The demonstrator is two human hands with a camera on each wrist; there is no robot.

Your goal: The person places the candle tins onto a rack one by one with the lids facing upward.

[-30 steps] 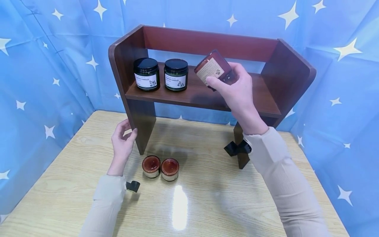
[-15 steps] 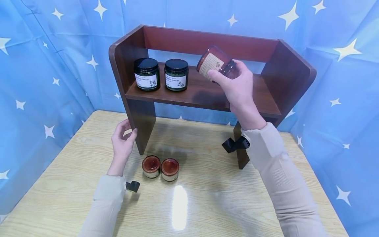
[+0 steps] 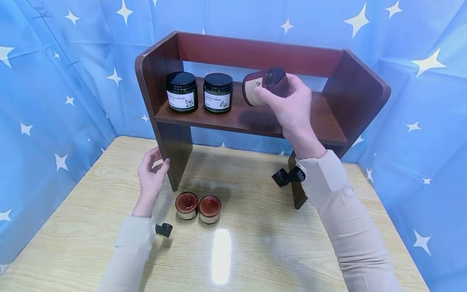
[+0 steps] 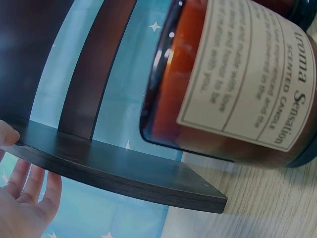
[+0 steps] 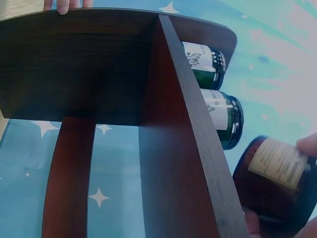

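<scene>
My right hand (image 3: 292, 105) grips an amber candle jar (image 3: 253, 89) by its dark-lidded end, above the shelf board (image 3: 240, 117). The jar lies nearly sideways, its base to the left and its lid up and to the right. In the right wrist view the label of this held jar (image 5: 277, 163) shows beside the board's edge. My left hand (image 3: 151, 174) holds the edge of the shelf's left side panel (image 3: 175, 152); the left wrist view has its thumb on one face and its fingers on the other.
Two green candle jars with black lids, a left one (image 3: 181, 91) and a right one (image 3: 218, 92), stand on the board's left part. On the table (image 3: 255, 251), two amber jars (image 3: 187, 205) sit side by side near the left panel. A starry curtain (image 3: 84, 81) hangs behind.
The candle jar in my right hand has turned from base-up, lid-down to nearly sideways with the lid raised. My left hand stays on the panel.
</scene>
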